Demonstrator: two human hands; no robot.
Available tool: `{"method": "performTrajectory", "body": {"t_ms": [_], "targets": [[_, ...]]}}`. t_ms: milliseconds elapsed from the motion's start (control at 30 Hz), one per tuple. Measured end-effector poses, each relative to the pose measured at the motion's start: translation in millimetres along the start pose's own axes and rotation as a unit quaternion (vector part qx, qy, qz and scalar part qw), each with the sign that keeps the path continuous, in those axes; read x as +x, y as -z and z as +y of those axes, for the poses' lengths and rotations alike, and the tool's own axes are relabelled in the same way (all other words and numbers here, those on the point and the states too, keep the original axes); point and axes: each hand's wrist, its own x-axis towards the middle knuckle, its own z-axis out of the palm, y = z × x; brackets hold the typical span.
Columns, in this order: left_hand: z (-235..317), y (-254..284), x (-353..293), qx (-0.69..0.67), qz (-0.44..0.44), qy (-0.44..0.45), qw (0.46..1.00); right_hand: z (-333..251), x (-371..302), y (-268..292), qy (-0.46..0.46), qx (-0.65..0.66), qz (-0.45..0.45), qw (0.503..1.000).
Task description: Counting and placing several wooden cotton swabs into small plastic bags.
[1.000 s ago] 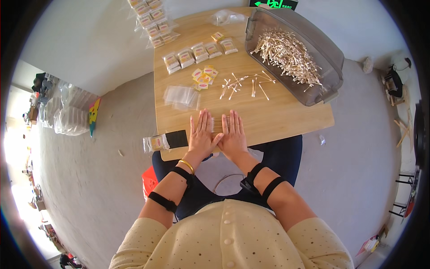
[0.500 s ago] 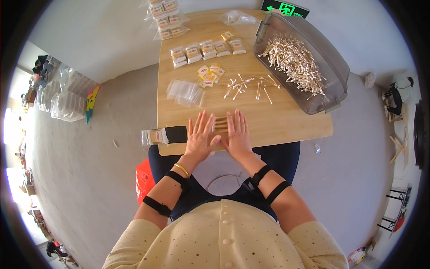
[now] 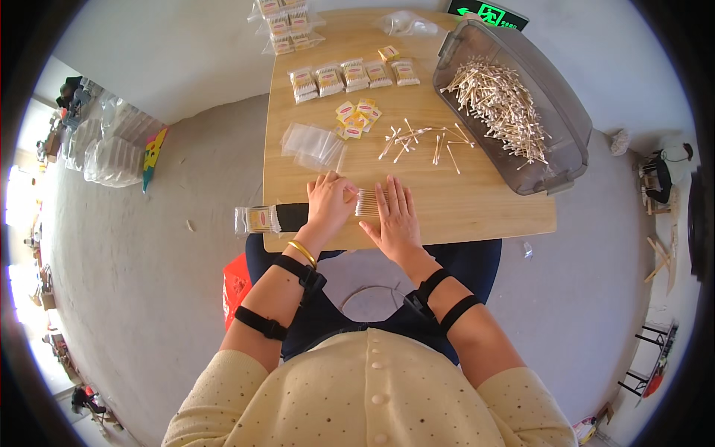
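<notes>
A neat row of cotton swabs lies side by side near the front edge of the wooden table. Over its right part my right hand rests flat, fingers stretched out. My left hand is at the row's left end, fingers bent and drawn together by the white tips; what they pinch, if anything, is hidden. To the left of that hand a black strip lies on the table, with a filled swab packet at its outer end.
Clear bags, yellow-and-white cards and loose swabs lie beyond my hands. Farther back are filled packets in a line and a packet stack. A grey bin of swabs stands at the right.
My left hand has gone from lying flat to bent fingers at the row's left end. The right hand stays flat and now covers part of the swabs. The whole view has shifted slightly.
</notes>
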Motion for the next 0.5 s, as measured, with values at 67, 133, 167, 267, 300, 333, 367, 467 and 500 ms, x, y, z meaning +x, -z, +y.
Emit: {"method": "performTrajectory", "body": {"t_ms": [67, 133, 167, 267, 300, 333, 367, 467, 500], "targets": [[-2.6, -0.2, 3.1, 0.007, -0.01, 0.0, 1.0, -0.1, 0.1, 0.7, -0.001, 0.004, 0.003, 1.0], [-3.6, -1.6, 4.2, 0.004, -0.007, -0.003, 1.0, -0.3, 0.0, 1.6, -0.002, 0.005, 0.001, 1.0], [-4.1, -2.1, 4.5, 0.004, -0.006, -0.005, 1.0, -0.6, -0.1, 2.0, -0.003, 0.006, -0.001, 1.0], [-4.7, -4.9, 7.3, 0.017, 0.006, -0.03, 0.999, -0.5, 0.4, 3.2, -0.005, 0.006, 0.002, 1.0], [-4.6, -5.9, 7.6, 0.024, 0.01, -0.036, 0.999, -0.4, 0.1, 3.8, -0.004, 0.006, 0.003, 1.0], [-4.8, -6.5, 8.5, 0.032, 0.014, -0.042, 0.999, -0.2, 0.3, 3.9, -0.004, 0.005, 0.005, 1.0], [-5.0, -6.9, 9.3, 0.039, 0.018, -0.048, 0.998, -0.2, 0.3, 4.1, -0.004, 0.005, 0.008, 1.0], [-5.8, -5.9, 8.9, -0.001, 0.041, -0.035, 0.999, 0.1, 0.5, 4.2, -0.008, -0.004, 0.007, 1.0], [-6.8, -4.5, 8.3, -0.023, 0.036, -0.024, 0.999, 0.3, 0.7, 4.1, -0.009, 0.005, 0.008, 1.0]]}}
